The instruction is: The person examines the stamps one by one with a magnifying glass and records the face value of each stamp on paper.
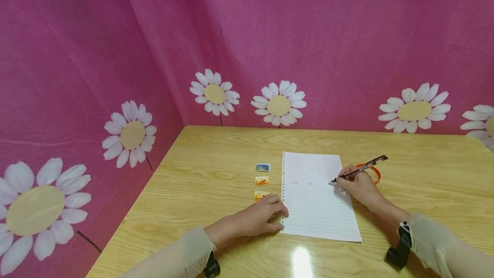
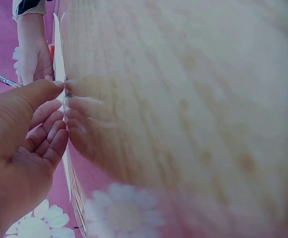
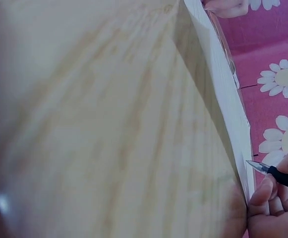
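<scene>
A lined loose-leaf sheet with punched holes down its left side lies on the table. Two small figures, which look like 120 and 80, stand on it in a row. My right hand pinches a pen with a dark grip, its tip at the sheet near the right end of that row. In the right wrist view the bare point of the pen shows close to the paper. My left hand rests on the sheet's left edge, its fingers loosely bent and holding nothing.
Left of the sheet three small printed cards form a column: a blue-green one, a yellow one and another yellow one partly behind my left hand. An orange-red ring lies behind my right hand. A pink flowered cloth hangs beyond the wooden table.
</scene>
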The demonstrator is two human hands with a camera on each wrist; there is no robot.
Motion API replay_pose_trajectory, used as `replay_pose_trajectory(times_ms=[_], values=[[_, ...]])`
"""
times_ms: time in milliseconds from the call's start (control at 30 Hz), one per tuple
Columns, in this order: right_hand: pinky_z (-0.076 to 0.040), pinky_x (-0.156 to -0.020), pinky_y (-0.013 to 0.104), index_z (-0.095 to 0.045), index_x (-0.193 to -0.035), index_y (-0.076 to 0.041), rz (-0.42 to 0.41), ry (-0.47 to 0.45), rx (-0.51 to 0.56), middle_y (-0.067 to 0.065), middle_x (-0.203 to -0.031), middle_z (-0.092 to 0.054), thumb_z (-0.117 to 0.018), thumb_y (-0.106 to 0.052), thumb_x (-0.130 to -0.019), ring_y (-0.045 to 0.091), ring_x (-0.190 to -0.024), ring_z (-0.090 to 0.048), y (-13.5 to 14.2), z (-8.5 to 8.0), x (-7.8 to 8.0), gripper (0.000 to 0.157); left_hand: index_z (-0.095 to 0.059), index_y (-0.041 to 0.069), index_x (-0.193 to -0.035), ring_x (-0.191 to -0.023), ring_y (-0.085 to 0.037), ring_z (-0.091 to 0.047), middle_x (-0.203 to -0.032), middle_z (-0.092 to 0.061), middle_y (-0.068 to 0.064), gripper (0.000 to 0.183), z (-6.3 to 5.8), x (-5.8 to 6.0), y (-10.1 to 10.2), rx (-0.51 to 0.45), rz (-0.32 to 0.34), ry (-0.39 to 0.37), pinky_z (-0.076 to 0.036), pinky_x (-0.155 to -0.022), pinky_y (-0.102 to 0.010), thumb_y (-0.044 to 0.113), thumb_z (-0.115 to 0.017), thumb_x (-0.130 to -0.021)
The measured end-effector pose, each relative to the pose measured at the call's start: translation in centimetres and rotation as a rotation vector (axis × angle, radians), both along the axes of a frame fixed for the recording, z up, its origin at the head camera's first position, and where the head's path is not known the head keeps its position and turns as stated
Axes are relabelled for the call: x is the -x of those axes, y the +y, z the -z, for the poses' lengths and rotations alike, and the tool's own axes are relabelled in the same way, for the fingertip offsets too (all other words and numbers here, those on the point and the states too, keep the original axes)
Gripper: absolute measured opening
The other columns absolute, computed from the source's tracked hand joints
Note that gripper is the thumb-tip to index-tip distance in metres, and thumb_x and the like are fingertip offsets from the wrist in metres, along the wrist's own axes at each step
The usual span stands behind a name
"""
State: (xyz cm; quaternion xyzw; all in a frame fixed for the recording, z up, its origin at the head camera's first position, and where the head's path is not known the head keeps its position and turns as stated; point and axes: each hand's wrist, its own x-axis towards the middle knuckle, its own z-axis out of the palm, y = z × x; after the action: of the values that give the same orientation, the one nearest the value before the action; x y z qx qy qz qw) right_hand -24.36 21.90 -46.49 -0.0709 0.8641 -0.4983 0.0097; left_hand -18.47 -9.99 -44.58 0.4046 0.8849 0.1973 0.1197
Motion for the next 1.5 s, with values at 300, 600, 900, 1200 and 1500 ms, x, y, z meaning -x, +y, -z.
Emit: replay_pose_trajectory(times_ms=[300, 600, 900, 1200, 1500], values=[[-0.043, -0.054, 0.021, -0.053, -0.1, 0.006, -0.027, -0.001, -0.041, 0.003, -0.079, -0.056, -0.062, -0.007, -0.091, 0.003, -0.061, -0.048, 0.19, -0.07, 0.02, 0.018, -0.063, 0.013, -0.118, -0.104, -0.005, -0.048, -0.116, -0.056, 0.001, 0.025, -0.05, 0.07, 0.04, -0.002, 0.013, 0.009, -0.043, -0.094, -0.015, 0.024, -0.064, -0.095], [-0.043, -0.054, 0.022, -0.054, -0.099, 0.009, -0.052, 0.0, -0.003, -0.001, -0.075, -0.055, -0.06, -0.006, -0.09, 0.003, -0.06, -0.047, 0.36, -0.12, 0.12, 0.018, -0.064, 0.012, -0.115, -0.101, -0.005, -0.048, -0.114, -0.057, 0.0, 0.024, -0.21, 0.04, 0.14, 0.002, 0.007, 0.03, -0.043, -0.091, -0.015, 0.023, -0.066, -0.094], [-0.049, -0.055, 0.024, -0.052, -0.102, 0.006, -0.004, -0.054, 0.032, 0.0, -0.075, -0.061, -0.059, -0.009, -0.094, 0.005, -0.062, -0.055, 0.4, 0.42, -0.25, 0.019, -0.064, 0.012, -0.117, -0.105, -0.005, -0.049, -0.117, -0.057, 0.0, 0.025, 0.0, -0.05, 0.11, -0.001, 0.002, 0.004, -0.042, -0.096, -0.016, 0.023, -0.065, -0.095], [-0.048, -0.055, 0.024, -0.052, -0.102, 0.005, -0.002, -0.027, 0.014, 0.001, -0.076, -0.059, -0.058, -0.008, -0.093, 0.006, -0.062, -0.053, 0.47, 0.04, -0.23, 0.017, -0.064, 0.013, -0.117, -0.102, -0.004, -0.048, -0.115, -0.056, 0.001, 0.025, -0.16, 0.04, 0.15, -0.002, 0.006, 0.02, -0.043, -0.092, -0.014, 0.024, -0.065, -0.095], [-0.048, -0.053, 0.023, -0.053, -0.103, 0.006, 0.055, 0.029, 0.016, -0.003, -0.074, -0.06, -0.06, -0.007, -0.093, 0.003, -0.06, -0.054, 0.54, 0.49, -0.79, 0.018, -0.063, 0.012, -0.118, -0.102, -0.005, -0.048, -0.115, -0.056, 0.0, 0.025, -0.3, -0.07, 0.2, -0.005, 0.008, 0.002, -0.043, -0.093, -0.016, 0.023, -0.064, -0.095]])
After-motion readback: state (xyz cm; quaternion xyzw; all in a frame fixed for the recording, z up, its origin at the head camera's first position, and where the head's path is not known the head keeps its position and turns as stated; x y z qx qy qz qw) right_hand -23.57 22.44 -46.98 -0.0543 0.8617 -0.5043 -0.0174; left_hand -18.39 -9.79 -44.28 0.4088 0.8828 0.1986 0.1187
